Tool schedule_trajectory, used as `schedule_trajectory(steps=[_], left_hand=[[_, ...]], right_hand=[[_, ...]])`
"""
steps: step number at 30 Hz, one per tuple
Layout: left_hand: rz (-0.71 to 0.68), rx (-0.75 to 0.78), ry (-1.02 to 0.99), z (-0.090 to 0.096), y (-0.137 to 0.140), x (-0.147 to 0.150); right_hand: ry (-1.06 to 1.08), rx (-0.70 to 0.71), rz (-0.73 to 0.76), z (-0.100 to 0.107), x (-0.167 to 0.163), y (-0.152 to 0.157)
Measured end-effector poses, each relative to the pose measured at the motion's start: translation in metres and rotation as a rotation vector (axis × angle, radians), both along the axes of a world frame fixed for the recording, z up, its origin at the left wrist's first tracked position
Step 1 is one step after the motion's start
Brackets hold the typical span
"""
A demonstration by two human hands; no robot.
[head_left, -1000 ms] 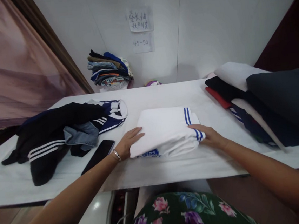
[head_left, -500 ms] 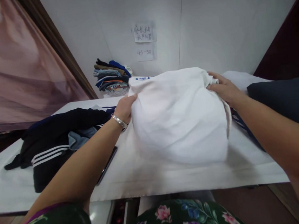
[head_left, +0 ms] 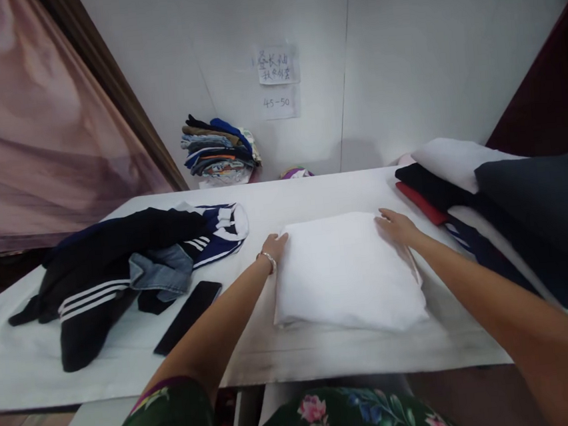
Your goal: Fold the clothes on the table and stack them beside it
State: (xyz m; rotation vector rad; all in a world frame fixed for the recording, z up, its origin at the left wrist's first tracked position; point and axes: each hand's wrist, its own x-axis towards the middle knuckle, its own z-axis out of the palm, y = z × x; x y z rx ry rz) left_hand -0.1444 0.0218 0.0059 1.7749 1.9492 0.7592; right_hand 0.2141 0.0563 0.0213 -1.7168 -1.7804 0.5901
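Observation:
A white garment (head_left: 345, 274), folded into a rough rectangle, lies flat on the white-covered table in front of me. At its far left corner, my left hand (head_left: 271, 249), with a silver bracelet on the wrist, holds the edge between thumb and fingers. The far right corner is in my right hand (head_left: 396, 227), its fingertips at the cloth's edge. Layered edges show along the garment's right side. What kind of garment it is cannot be made out.
On the left lie a black garment with white stripes (head_left: 95, 291), a denim piece (head_left: 164, 271), a navy garment with a white collar (head_left: 220, 232) and a black phone (head_left: 188, 316). Folded clothes (head_left: 217, 149) are stacked at the back. A dark pile (head_left: 540, 215) occupies the right.
The white garment has come down from upright in front of me to lying flat on the table. Both hands have lowered with it and moved closer together.

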Motion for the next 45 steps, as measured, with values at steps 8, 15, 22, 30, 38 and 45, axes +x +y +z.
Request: schedule_trajectory(steps=[8, 15, 22, 30, 38, 45], left_hand=[[-0.135, -0.132, 0.299, -0.011, -0.022, 0.036], [-0.111, -0.154, 0.204, -0.016, -0.004, 0.029], [-0.338, 0.186, 0.228, 0.001, -0.068, 0.026], [-0.864, 0.32, 0.525, 0.0, -0.144, 0.077], [-0.699, 0.392, 0.509, 0.011, -0.127, 0.086], [-0.708, 0.412, 0.53, 0.023, -0.135, 0.117]], right_hand=[[-0.525, 0.01, 0.419, -0.012, -0.032, -0.012], [-0.035, -0.01, 0.216, -0.006, -0.009, -0.008], [0.078, 0.251, 0.274, -0.001, 0.054, -0.137], [-0.398, 0.358, 0.539, -0.03, 0.046, -0.19], [-0.388, 0.586, 0.512, -0.011, 0.03, -0.141], [-0.496, 0.299, 0.411, -0.005, 0.021, -0.14]])
